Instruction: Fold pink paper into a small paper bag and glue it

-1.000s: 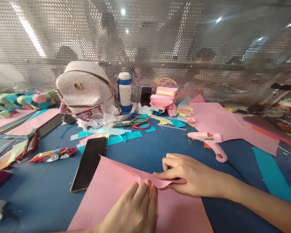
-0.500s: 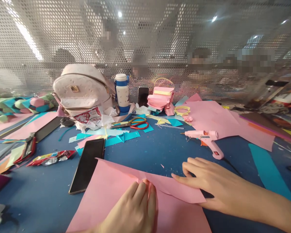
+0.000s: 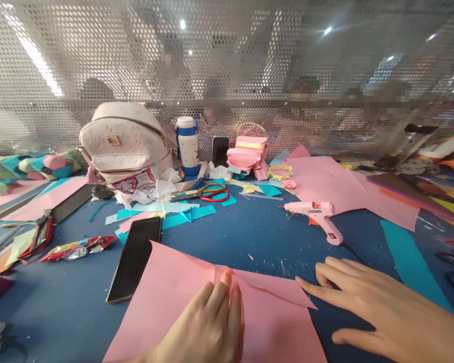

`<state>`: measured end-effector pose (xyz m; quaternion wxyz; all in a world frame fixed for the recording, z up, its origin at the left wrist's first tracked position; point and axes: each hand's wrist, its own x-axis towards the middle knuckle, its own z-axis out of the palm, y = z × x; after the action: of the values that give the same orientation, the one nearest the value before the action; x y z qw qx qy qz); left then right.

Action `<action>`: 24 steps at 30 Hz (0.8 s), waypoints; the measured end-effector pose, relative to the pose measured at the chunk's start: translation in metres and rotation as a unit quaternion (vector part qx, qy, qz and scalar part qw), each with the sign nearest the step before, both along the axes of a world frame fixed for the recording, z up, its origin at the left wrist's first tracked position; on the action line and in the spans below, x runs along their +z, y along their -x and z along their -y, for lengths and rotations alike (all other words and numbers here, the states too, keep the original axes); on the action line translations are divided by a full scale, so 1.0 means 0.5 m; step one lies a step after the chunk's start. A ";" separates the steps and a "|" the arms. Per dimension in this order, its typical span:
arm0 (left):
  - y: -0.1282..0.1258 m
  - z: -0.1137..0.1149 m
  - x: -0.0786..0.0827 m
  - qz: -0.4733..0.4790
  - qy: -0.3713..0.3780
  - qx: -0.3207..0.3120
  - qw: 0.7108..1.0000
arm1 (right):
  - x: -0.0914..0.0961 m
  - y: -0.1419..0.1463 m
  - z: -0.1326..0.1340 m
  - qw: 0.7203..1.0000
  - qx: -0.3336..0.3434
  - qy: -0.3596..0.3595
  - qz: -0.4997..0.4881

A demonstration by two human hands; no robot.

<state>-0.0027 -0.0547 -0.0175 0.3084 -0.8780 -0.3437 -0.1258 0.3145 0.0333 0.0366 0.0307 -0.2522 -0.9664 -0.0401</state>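
A large sheet of pink paper (image 3: 174, 302) lies at the front of the table, its far edge folded over in a strip. My left hand (image 3: 208, 322) rests on its middle, fingers curled and pressed together at the fold, gripping the paper there. Just off the sheet's right corner is my right hand (image 3: 355, 302), fingers spread and holding nothing; its index fingertip is close to the folded edge. Beyond it lies a pink glue gun (image 3: 320, 214) on its side, nozzle to the left.
A black phone (image 3: 134, 262) lies partly beside the sheet's left edge. Farther back are scissors (image 3: 212, 194), paper scraps, a backpack (image 3: 124, 136), a bottle (image 3: 187, 143) and a small pink paper bag (image 3: 247, 151). A candy wrapper (image 3: 77, 248) is at left, a blue paper strip (image 3: 412, 262) at right.
My right hand has let go of the paper's right corner and moved right, its fingers spreading. My left hand stays at the fold. The view has shifted slightly.
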 end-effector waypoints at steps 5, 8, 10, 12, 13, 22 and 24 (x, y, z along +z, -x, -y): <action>0.002 -0.002 0.002 -0.007 0.024 -0.002 1.000 | 0.012 0.065 0.010 0.998 -0.027 0.050 -0.038; 0.003 -0.011 0.008 0.012 0.029 -0.012 0.999 | 0.011 0.118 0.009 0.989 -0.027 0.118 -0.084; 0.003 -0.020 0.014 0.042 0.029 -0.019 0.999 | 0.009 0.149 -0.002 0.980 -0.047 0.152 -0.117; 0.004 -0.030 0.019 0.070 0.038 -0.022 0.997 | 0.007 0.175 -0.018 0.973 -0.075 0.178 -0.127; 0.006 -0.035 0.022 0.083 0.047 -0.022 0.995 | 0.006 0.185 -0.028 0.970 -0.091 0.186 -0.128; 0.048 -0.099 0.095 0.221 0.129 0.040 0.966 | 0.007 0.214 -0.074 0.957 -0.093 0.242 -0.131; 0.048 -0.115 0.105 0.232 0.183 0.052 0.954 | 0.013 0.219 -0.077 0.959 -0.071 0.237 -0.136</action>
<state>-0.0269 0.0029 0.0348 0.0598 -0.8471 -0.4678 -0.2450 0.2051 0.0718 0.0432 0.0981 -0.3232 -0.9146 0.2225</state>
